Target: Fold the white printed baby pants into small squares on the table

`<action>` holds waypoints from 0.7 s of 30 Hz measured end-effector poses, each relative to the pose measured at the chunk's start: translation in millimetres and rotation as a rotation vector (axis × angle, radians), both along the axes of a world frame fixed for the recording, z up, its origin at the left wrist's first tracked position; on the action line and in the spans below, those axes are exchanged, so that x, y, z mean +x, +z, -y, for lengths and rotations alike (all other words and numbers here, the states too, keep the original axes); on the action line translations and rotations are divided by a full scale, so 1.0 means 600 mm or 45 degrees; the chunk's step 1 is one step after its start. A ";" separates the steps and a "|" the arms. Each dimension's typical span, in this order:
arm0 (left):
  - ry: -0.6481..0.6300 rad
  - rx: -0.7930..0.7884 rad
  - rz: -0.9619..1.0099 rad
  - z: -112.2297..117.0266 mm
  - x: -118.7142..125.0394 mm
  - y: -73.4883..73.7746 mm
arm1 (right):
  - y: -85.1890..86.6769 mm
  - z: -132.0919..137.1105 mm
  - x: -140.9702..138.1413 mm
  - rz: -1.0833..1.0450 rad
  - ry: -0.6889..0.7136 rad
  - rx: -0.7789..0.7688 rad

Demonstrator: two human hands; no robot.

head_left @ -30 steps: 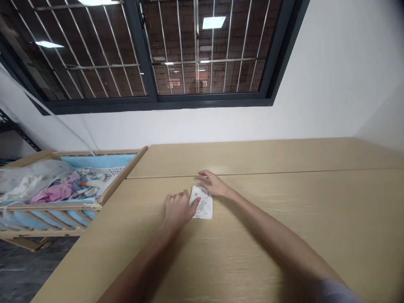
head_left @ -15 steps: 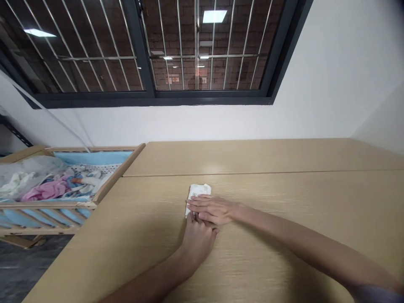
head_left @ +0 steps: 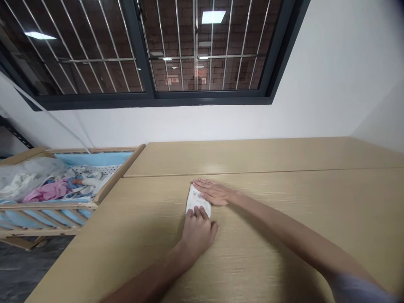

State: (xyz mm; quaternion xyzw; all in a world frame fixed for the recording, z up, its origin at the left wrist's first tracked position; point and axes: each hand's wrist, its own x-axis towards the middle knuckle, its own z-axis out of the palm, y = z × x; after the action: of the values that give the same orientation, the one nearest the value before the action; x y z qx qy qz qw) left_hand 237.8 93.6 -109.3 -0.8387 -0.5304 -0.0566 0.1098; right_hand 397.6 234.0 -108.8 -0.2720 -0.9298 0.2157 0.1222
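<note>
A small folded white cloth with a faint print [head_left: 197, 203] lies on the light wooden table [head_left: 284, 202]. My right hand [head_left: 213, 192] rests flat on its far edge, fingers stretched out and pointing left. My left hand [head_left: 198, 230] sits at the cloth's near edge, its fingertips pressing down on the fabric. Neither hand grips the cloth.
A wooden baby crib [head_left: 94, 198] with blue lining stands against the table's left side, holding a heap of white, pink and patterned clothes [head_left: 50, 187]. A white wall and a barred dark-framed window [head_left: 151, 54] lie behind the table.
My right hand has slid from the middle of the cloth to its far edge. My left hand has stayed at the near edge, fingertips now on the cloth.
</note>
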 end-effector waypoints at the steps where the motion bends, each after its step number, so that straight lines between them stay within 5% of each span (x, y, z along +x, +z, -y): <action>1: 0.034 -0.043 0.061 -0.009 -0.008 0.013 | 0.002 0.001 0.001 -0.020 -0.057 0.001; 4: 0.235 -0.094 0.162 -0.047 -0.043 0.042 | 0.005 0.002 0.005 -0.159 -0.311 0.080; 8: 0.433 -0.169 0.174 -0.092 -0.088 0.033 | -0.005 0.003 0.004 -0.258 -0.502 0.097; 14: 0.218 -0.383 0.282 -0.118 -0.101 0.013 | -0.033 0.020 -0.014 -0.413 -0.558 -0.034; 17: 0.058 -0.492 0.356 -0.120 -0.104 0.045 | -0.029 0.045 -0.033 -0.541 -0.668 -0.017; 21: -0.078 -0.544 0.444 -0.080 -0.130 0.130 | 0.014 0.115 -0.068 -0.760 -0.737 -0.264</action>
State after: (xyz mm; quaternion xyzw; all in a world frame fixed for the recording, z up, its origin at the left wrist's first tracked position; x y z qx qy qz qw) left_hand 160.0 141.6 -31.5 -0.8360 -0.5157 -0.0902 -0.1643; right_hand 356.9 165.2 -100.3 -0.4580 -0.7124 0.3340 0.4136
